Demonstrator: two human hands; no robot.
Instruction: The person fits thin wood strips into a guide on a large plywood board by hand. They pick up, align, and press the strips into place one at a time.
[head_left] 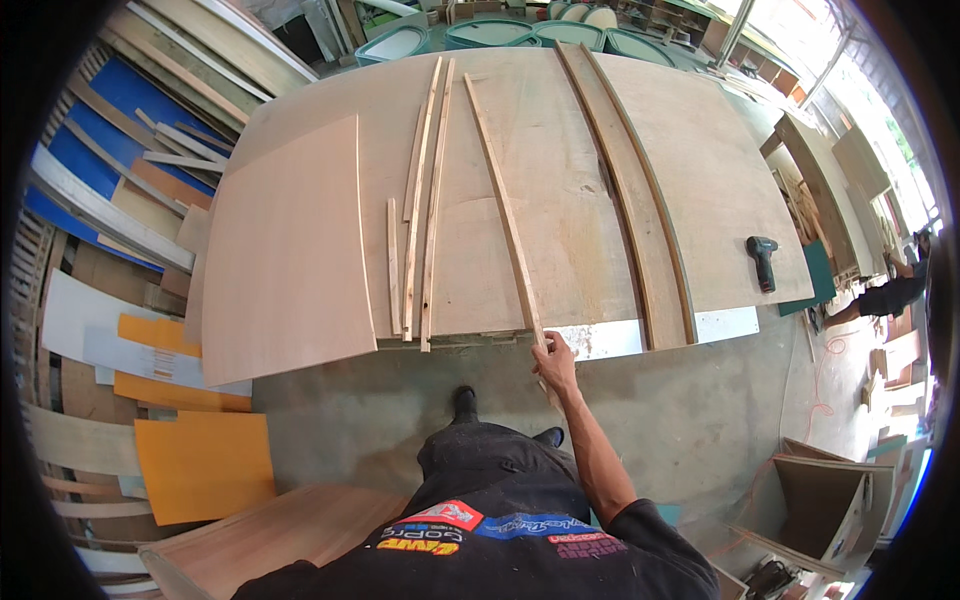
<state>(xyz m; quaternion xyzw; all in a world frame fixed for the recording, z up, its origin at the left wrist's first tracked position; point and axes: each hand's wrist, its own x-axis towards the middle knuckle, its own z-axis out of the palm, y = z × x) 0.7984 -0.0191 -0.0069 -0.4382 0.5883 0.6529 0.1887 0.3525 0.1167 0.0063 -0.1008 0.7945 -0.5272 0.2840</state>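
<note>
My right hand is closed round the near end of a long, thin wooden strip. The strip lies slantwise over a large plywood-topped table, its far end leaning left, its near end sticking out past the table edge. To its left lie several more narrow wooden strips, one much shorter. Right of it, a long wooden board with raised dark edges runs across the table. A thin plywood sheet covers the table's left part. My left hand is out of the picture.
A dark cordless drill rests on the table's right side. Offcuts and panels, with an orange sheet, pile up at left. An open wooden box stands at lower right. Another person is at far right. Green-rimmed tubs stand behind the table.
</note>
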